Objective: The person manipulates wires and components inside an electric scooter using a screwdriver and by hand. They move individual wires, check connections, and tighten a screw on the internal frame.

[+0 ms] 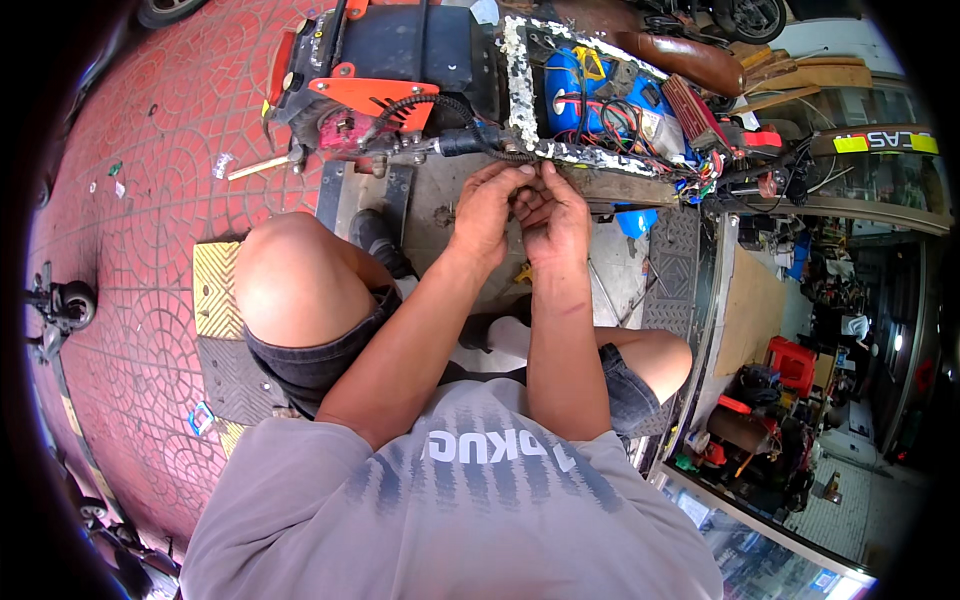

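Note:
An electric scooter lies across the top of the view, its deck frame edged with flaky white residue. Inside the uncovered compartment sit a blue-wrapped battery pack and tangled wires. A black corrugated cable sleeve loops from the wheel end toward the near side of the frame. There, my left hand and my right hand meet, the fingertips of both pinched close together just below the sleeve's end. Whatever lies between the fingertips is too small or hidden to make out.
An orange bracket spans the wheel end at left. A red finned box rests at the compartment's right end. A yellow ramp block stands beside my left knee on red paving. Cluttered tools and a red stool are at right.

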`<state>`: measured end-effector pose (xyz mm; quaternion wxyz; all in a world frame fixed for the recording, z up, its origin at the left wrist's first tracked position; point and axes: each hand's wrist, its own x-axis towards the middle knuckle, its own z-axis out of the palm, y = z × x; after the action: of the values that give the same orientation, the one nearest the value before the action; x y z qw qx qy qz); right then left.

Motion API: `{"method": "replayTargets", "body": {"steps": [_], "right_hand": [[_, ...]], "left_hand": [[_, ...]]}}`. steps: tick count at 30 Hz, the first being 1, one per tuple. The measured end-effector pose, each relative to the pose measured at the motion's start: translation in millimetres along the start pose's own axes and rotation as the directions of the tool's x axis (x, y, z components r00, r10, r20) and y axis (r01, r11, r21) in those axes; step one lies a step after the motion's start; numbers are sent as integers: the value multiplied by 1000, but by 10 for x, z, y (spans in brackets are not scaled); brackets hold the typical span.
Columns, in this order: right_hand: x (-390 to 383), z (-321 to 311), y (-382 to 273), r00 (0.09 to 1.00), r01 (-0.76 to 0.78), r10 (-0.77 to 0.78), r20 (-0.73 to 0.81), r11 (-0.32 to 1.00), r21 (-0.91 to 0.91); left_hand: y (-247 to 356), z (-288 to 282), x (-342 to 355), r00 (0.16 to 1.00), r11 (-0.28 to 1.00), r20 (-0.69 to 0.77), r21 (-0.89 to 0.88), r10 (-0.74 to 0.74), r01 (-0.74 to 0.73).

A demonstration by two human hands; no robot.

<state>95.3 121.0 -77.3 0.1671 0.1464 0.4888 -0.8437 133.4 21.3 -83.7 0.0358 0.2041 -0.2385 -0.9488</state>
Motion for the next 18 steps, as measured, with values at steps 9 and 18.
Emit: {"method": "replayTargets", "body": {"steps": [9, 18], "right_hand": [[-57, 95, 23, 998, 10, -8, -57, 999, 39], [-79, 58, 20, 956, 226, -265, -124, 938, -263]], "left_hand": [[-43, -161, 109, 996, 998, 69, -26, -51, 53], [-45, -139, 328, 907, 897, 176, -167, -382, 410]]}}
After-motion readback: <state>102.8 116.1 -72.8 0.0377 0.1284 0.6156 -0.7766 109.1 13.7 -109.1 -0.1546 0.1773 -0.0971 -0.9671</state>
